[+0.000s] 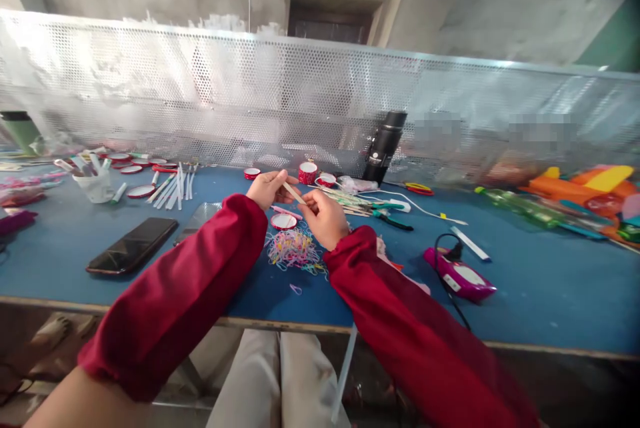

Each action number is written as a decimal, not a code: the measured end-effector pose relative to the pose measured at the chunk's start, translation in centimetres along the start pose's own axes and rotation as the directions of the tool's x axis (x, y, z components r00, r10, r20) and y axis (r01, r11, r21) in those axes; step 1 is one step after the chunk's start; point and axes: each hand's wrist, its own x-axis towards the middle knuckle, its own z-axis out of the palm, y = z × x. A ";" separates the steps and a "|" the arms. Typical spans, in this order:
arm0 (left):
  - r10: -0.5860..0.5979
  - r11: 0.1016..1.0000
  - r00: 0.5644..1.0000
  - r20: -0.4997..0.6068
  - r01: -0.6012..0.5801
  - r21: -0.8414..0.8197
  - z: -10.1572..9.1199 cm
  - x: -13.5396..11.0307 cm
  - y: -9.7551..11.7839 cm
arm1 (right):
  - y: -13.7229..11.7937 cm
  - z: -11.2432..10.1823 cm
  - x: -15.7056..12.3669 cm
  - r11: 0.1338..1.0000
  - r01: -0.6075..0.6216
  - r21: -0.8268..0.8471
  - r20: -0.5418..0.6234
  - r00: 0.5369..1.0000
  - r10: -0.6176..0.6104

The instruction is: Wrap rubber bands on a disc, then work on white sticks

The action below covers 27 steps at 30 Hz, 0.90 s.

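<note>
Between my two hands, above the blue table (pixel 200 285), is a flat pale wooden stick (pixel 294 193). My left hand (pixel 271 189) pinches its upper end, and the fingers of my right hand (pixel 325 215) close on its lower end. Just below lies a heap of small coloured rubber bands (pixel 295 248), with one loose band (pixel 295 289) nearer the table edge. A small round red-rimmed disc (pixel 284 221) sits between the hands and the heap. Behind the hands stand small red drums (pixel 307 173) with white tops.
On the left are a phone (pixel 133 246), a white cup of markers (pixel 95 185) and white strips (pixel 173 188). To the right lie pliers (pixel 393 215), a purple device (pixel 460 275) and orange pieces (pixel 575 181). A black bottle (pixel 385 148) stands by the perforated metal divider (pixel 240 95).
</note>
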 end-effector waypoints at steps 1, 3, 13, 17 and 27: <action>0.004 1.000 1.000 0.007 -0.004 0.005 0.0 -0.1 0.0 | 0.1 0.0 0.0 1.000 -0.011 -0.015 -0.002 1.000 0.011; 0.032 0.999 0.999 0.038 -0.032 0.017 0.1 -0.1 0.1 | 0.4 0.0 0.1 0.998 -0.060 0.015 -0.006 0.998 0.060; 0.286 0.940 0.957 -0.049 -0.270 0.206 0.1 0.4 -0.5 | 0.6 0.7 0.1 0.986 -0.122 0.113 0.047 0.992 0.118; 0.240 0.956 0.970 -0.039 -0.230 0.180 0.1 0.2 -0.1 | 0.3 0.7 0.0 0.992 -0.103 0.077 0.088 0.992 0.096; 0.158 0.974 0.984 -0.076 -0.143 0.178 -0.1 0.0 0.2 | -0.6 0.8 -0.3 0.972 -0.110 0.208 0.158 0.984 0.078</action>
